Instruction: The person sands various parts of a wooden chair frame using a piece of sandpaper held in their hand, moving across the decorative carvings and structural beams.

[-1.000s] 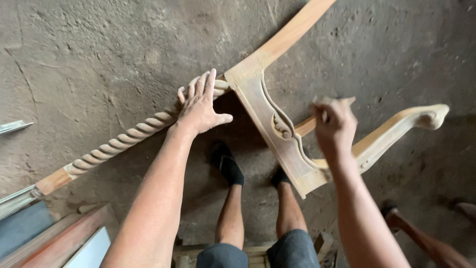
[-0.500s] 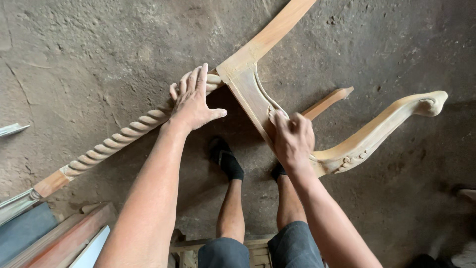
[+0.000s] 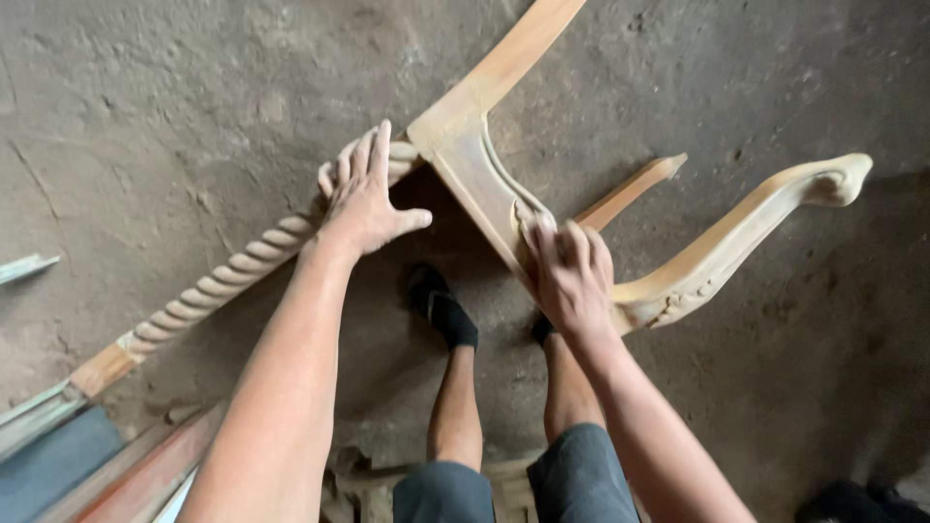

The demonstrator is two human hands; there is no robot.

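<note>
At the far left of the scene a pale metal strip point(image 3: 27, 266) lay on the dirt floor point(image 3: 174, 87), well apart from our work, and at the near left corner sat a blue board point(image 3: 53, 460) beside some reddish planks point(image 3: 136, 475).

From there the twisted wooden rail point(image 3: 223, 276) ran up and to the right, its plain square end point(image 3: 102, 366) low by the planks and its carved end meeting the chair frame. Our left hand point(image 3: 366, 199) lay flat over that upper end, fingers spread apart and thumb stuck out to the right, gripping nothing; we judged it was pressing the rail down to keep the joint steady.

The unfinished chair frame point(image 3: 470, 160) was held off the floor, above our two feet in dark socks point(image 3: 448, 308), which stood on the ground beneath it. One straight bar point(image 3: 528, 44) of it rose out of the top of the view, and the carved crosspiece point(image 3: 499, 208) slanted down towards us.

Our right hand point(image 3: 572, 281) rested on the lower part of that crosspiece, fingers close together and curved over the carving (whether they pinched a bit of paper or cloth, we could not tell). It seemed placed to rub or feel the carved wood while the other hand braced.

Further right, a short straight rung point(image 3: 635, 189) poked out behind the crosspiece, and the curved leg point(image 3: 746, 232) swept away to a scrolled tip point(image 3: 838, 179) at the far right. A dark shoe-like shape point(image 3: 852, 504) showed in the near right corner.
</note>
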